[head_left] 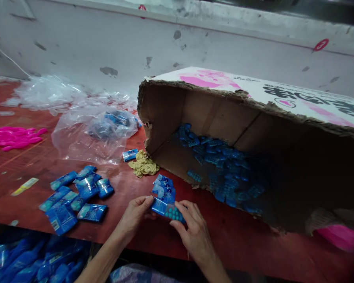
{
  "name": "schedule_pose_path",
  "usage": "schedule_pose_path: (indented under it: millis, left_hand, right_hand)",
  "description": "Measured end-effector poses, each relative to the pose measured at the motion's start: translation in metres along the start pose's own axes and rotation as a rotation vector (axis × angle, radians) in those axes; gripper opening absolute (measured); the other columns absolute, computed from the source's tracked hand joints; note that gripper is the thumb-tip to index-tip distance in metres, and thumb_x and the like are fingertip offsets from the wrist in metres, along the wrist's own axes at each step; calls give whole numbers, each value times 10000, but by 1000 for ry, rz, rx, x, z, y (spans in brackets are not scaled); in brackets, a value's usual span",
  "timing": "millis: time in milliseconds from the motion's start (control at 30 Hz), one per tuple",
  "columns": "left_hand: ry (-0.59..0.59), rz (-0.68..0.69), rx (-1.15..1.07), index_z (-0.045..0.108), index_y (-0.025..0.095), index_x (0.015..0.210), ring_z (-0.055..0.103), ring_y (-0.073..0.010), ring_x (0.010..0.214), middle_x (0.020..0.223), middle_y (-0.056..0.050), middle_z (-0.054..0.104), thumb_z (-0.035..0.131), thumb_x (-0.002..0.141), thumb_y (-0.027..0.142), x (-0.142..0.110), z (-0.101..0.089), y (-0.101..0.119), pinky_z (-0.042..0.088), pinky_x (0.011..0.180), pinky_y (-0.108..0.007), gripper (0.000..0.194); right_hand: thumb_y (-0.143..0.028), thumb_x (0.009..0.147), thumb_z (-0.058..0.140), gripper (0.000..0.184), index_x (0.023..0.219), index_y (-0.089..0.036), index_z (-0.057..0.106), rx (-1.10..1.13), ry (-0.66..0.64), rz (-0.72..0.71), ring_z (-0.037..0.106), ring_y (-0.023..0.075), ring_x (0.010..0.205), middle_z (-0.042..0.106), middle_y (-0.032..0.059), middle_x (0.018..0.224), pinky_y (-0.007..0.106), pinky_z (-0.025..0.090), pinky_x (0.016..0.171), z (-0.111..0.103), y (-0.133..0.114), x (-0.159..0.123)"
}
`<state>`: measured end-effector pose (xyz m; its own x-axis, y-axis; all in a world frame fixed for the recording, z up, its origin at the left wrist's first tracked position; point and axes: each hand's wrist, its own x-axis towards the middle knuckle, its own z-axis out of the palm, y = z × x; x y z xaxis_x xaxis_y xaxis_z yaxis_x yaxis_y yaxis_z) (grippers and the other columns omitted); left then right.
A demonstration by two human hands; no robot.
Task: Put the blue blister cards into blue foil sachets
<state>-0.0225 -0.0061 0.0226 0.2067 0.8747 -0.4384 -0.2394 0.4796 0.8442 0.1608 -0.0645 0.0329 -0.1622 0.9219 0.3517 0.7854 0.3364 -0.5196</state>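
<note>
Both my hands hold one small blue packet with round blue pieces showing inside, low over the red table's near edge. My left hand pinches its left end. My right hand grips its right end with fingers curled round it. Just beyond the packet lie two or three more blue packets. A torn cardboard box lies on its side to the right, its open mouth facing me, with several blue packets spilled inside.
A pile of blue packets lies at my left on the red table. Behind are clear plastic bags, a crumpled yellowish glove, pink pieces far left. More blue packets sit below the table edge.
</note>
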Motion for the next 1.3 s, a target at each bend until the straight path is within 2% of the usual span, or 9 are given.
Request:
schedule_pose_path:
  millis: [300, 700, 1000, 1300]
  left_hand:
    - [-28, -33, -68, 639, 118, 650, 524, -90, 444, 517, -18, 621, 638, 680, 393, -1, 0, -1, 438, 481, -206, 277]
    - [-19, -9, -49, 617, 133, 628, 535, -106, 459, 506, -14, 610, 641, 673, 395, 0, 0, 0, 443, 495, -221, 267]
    - [-40, 37, -49, 626, 137, 654, 538, -113, 486, 527, -6, 612, 622, 688, 407, 0, -3, -4, 455, 505, -234, 272]
    - [-10, 62, -21, 630, 145, 668, 536, -120, 489, 521, -1, 611, 637, 667, 423, -1, -3, -1, 441, 510, -232, 278]
  right_hand:
    - [-211, 814, 544, 381, 1192, -198, 496, -62, 6, -13, 538, 243, 940, 568, 92, 1069, 400, 492, 805, -3, -4, 3]
    - [-213, 814, 531, 383, 1194, -228, 483, -34, 11, 3, 538, 238, 924, 572, 82, 1066, 396, 491, 787, -4, -6, 3]
    - [-191, 796, 562, 409, 1196, -202, 476, -28, -24, 29, 526, 242, 934, 563, 88, 1071, 400, 481, 803, -5, -9, 4]
    - [-255, 810, 550, 361, 1167, -222, 506, -26, 46, 26, 559, 238, 923, 592, 84, 1052, 391, 494, 799, -1, -11, 2]
